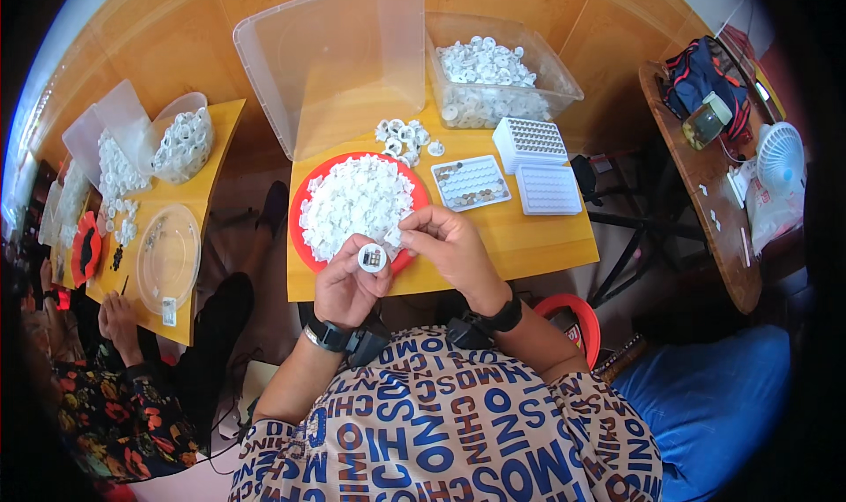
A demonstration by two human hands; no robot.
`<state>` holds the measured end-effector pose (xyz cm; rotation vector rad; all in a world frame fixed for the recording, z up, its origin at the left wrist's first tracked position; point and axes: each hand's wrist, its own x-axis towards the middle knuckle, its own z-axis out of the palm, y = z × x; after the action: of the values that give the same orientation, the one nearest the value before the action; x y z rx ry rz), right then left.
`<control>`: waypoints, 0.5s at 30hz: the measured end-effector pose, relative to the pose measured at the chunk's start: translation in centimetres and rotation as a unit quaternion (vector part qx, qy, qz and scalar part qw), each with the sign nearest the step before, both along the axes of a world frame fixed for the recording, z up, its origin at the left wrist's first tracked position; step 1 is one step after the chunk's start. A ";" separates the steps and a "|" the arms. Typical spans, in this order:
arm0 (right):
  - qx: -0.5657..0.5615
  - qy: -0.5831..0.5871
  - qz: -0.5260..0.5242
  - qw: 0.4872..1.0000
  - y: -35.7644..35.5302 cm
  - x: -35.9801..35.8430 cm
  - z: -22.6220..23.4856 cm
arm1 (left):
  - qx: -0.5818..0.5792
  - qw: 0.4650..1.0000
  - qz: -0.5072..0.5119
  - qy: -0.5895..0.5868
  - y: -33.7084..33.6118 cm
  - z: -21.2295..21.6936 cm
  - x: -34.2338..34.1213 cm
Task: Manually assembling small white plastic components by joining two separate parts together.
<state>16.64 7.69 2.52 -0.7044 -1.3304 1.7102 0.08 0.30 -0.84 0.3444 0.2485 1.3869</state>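
Between the fingers of my left hand [351, 286] sits a small round white plastic housing [372, 258], its open side up with dark and metallic parts inside. Close beside it, my right hand [448, 248] pinches a small white plastic piece [394, 237]. Both hands are over the near edge of a red round tray [297, 229] heaped with small white plastic pieces [357, 204]. Beyond the tray lies a loose group of round white parts [403, 141]. A white ridged tray [471, 183] to the right holds several small round discs.
White slotted trays [548, 190] are stacked at the right. Behind them stands a clear bin [502, 101] of white round parts, beside an upright translucent lid [339, 66]. At left, a co-worker's hand [119, 321] rests by another table. A brown side table [696, 163] carries a fan [781, 156].
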 end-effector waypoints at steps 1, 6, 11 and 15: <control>-0.001 0.000 0.001 1.000 -0.2 0.0 0.4 | -0.001 1.000 0.001 0.000 0.0 -0.1 0.0; 0.097 -0.073 0.015 0.992 -1.5 -0.4 1.8 | -0.009 0.999 0.006 0.033 0.2 -0.5 0.2; 0.164 -0.125 0.021 0.978 -1.5 -0.2 1.9 | -0.008 0.999 0.001 0.033 0.1 -0.6 0.1; 0.172 -0.139 0.023 0.975 -1.6 -0.2 1.6 | 0.009 0.999 -0.014 0.031 0.1 -1.0 -0.1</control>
<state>16.44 6.13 4.15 -0.7317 -1.7968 1.3992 -0.02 0.45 -1.80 0.4055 0.2810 1.3537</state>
